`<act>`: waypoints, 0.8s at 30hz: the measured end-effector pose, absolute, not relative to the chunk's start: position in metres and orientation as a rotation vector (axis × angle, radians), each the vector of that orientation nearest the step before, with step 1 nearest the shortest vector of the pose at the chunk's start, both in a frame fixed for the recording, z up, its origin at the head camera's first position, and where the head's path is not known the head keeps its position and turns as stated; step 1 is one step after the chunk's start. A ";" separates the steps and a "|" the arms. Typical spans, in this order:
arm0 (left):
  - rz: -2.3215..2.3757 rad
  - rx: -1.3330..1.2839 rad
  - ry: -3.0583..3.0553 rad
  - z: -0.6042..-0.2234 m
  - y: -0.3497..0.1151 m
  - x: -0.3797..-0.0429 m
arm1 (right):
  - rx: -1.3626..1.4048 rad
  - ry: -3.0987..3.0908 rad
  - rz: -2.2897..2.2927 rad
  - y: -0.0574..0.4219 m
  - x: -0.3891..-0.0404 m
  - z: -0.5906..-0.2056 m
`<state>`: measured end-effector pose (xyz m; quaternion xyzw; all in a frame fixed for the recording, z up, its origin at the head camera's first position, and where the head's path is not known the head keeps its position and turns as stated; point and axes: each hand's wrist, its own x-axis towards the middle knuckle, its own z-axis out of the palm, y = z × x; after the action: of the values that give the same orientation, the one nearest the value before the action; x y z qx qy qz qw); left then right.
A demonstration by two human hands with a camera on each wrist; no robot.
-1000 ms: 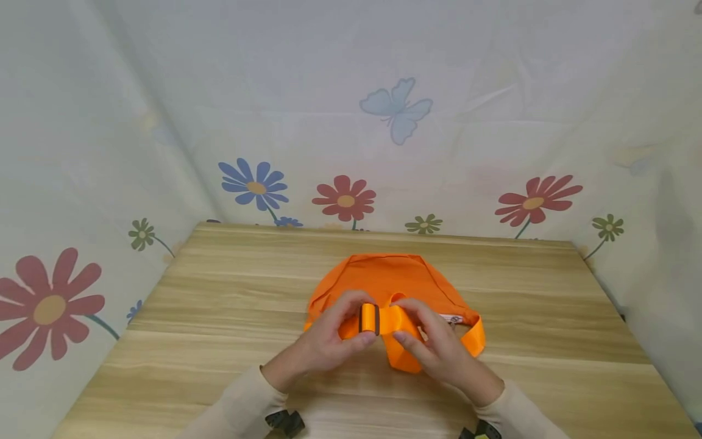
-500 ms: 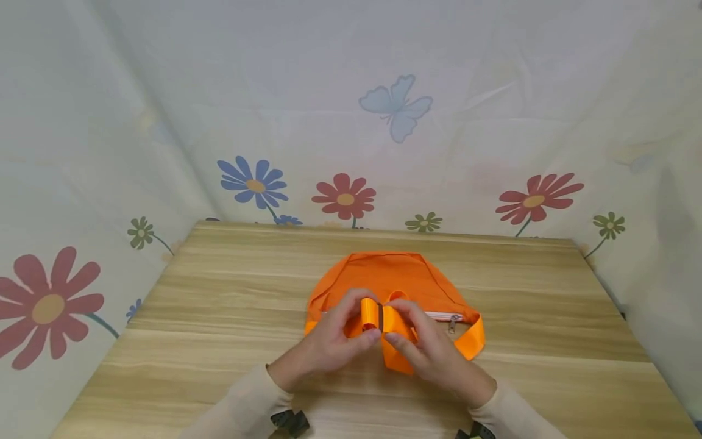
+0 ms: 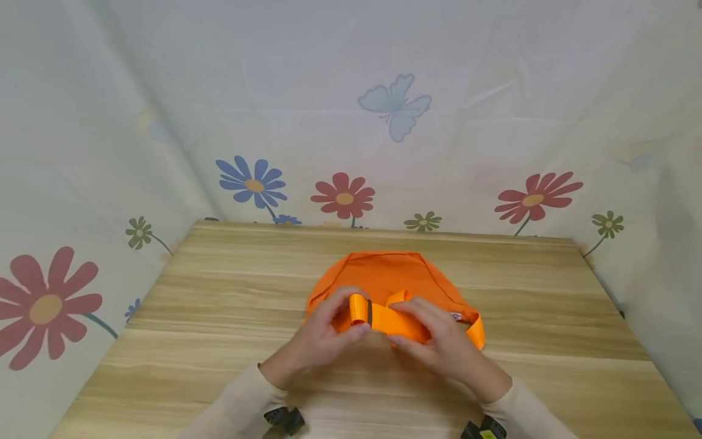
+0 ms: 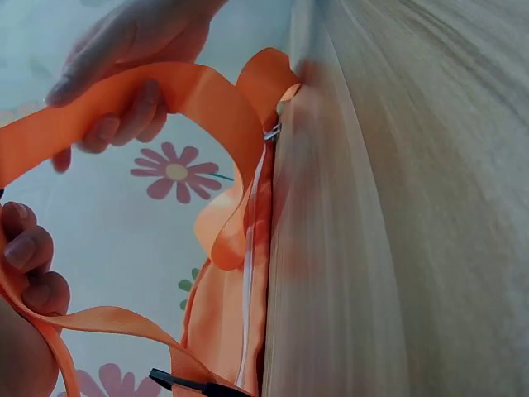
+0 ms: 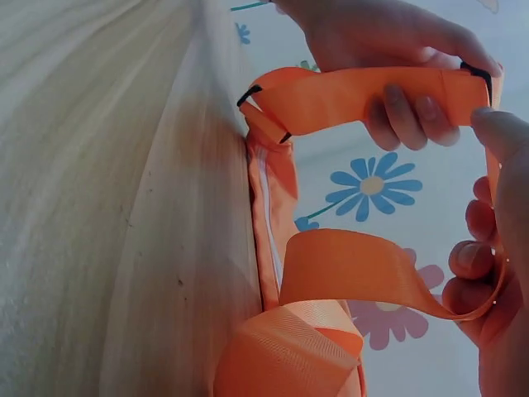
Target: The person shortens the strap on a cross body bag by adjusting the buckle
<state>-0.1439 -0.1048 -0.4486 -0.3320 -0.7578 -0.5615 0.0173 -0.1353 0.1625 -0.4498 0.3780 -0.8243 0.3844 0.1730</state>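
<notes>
An orange fabric bag (image 3: pixel 384 271) lies on the wooden table with its white zip (image 4: pixel 251 273) facing the person. Above its near edge, both hands hold a raised orange webbing strap (image 3: pixel 396 321). My left hand (image 3: pixel 318 335) pinches a loop of the strap by the dark strap slider (image 3: pixel 370 313), thumb in front and fingers behind. To the right of the slider, my right hand (image 3: pixel 446 344) grips the strap between thumb and fingers. In the right wrist view, a slack length of webbing (image 5: pixel 355 265) curves from that hand down to the bag.
The wooden table (image 3: pixel 230 292) extends around the bag on all sides. White flower-print cloth (image 3: pixel 274 122) hangs behind it and along both sides. Another strap loop (image 3: pixel 476 332) sticks out at the bag's right end. Dark wrist-worn devices (image 3: pixel 285 421) sit below the sleeves.
The hands have drawn apart, the left to the left and the right to the right. More strap now shows between slider and right hand, and the loop hanging below it has risen.
</notes>
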 end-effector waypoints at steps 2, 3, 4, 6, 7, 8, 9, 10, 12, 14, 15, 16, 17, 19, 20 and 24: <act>-1.749 -1.055 -2.331 -0.448 -0.106 -0.145 | 1.088 -2.329 1.097 0.164 -0.136 -0.449; -1.754 -1.065 -2.322 -0.448 -0.106 -0.145 | 1.092 -2.324 1.103 0.164 -0.136 -0.449; -1.760 -1.078 -2.311 -0.448 -0.106 -0.145 | 1.092 -2.319 1.111 0.164 -0.137 -0.449; -1.776 -1.105 -2.287 -0.449 -0.106 -0.146 | 1.095 -2.310 1.136 0.163 -0.136 -0.449; -1.788 -1.111 -2.279 -0.449 -0.106 -0.146 | 1.099 -2.304 1.147 0.162 -0.136 -0.449; -1.796 -1.119 -2.270 -0.450 -0.106 -0.146 | 1.103 -2.297 1.155 0.161 -0.136 -0.449; -1.812 -1.125 -2.264 -0.450 -0.106 -0.146 | 1.105 -2.293 1.161 0.160 -0.136 -0.449; -1.823 -1.129 -2.264 -0.451 -0.106 -0.146 | 1.111 -2.287 1.164 0.159 -0.136 -0.449; -1.833 -1.136 -2.273 -0.451 -0.106 -0.146 | 1.118 -2.278 1.160 0.157 -0.136 -0.449; -1.838 -1.133 -2.295 -0.452 -0.106 -0.146 | 1.120 -2.280 1.149 0.155 -0.135 -0.448; -1.840 -1.128 -2.312 -0.452 -0.106 -0.145 | 1.119 -2.283 1.145 0.155 -0.135 -0.447; -1.839 -1.122 -2.325 -0.452 -0.106 -0.145 | 1.123 -2.281 1.142 0.154 -0.135 -0.447; -1.836 -1.119 -2.334 -0.452 -0.106 -0.144 | 1.125 -2.281 1.141 0.154 -0.135 -0.446; -1.836 -1.120 -2.342 -0.452 -0.105 -0.144 | 1.138 -2.273 1.140 0.153 -0.135 -0.445; -1.825 -1.122 -2.345 -0.452 -0.105 -0.143 | 1.142 -2.274 1.144 0.153 -0.135 -0.445; -1.763 -1.159 -2.331 -0.453 -0.103 -0.143 | 1.156 -2.289 1.169 0.150 -0.133 -0.442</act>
<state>-0.1431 -0.1027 -0.4535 -0.3688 -0.7415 -0.5606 -0.0013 -0.1331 0.1505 -0.4422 0.4050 -0.8016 0.4093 0.1610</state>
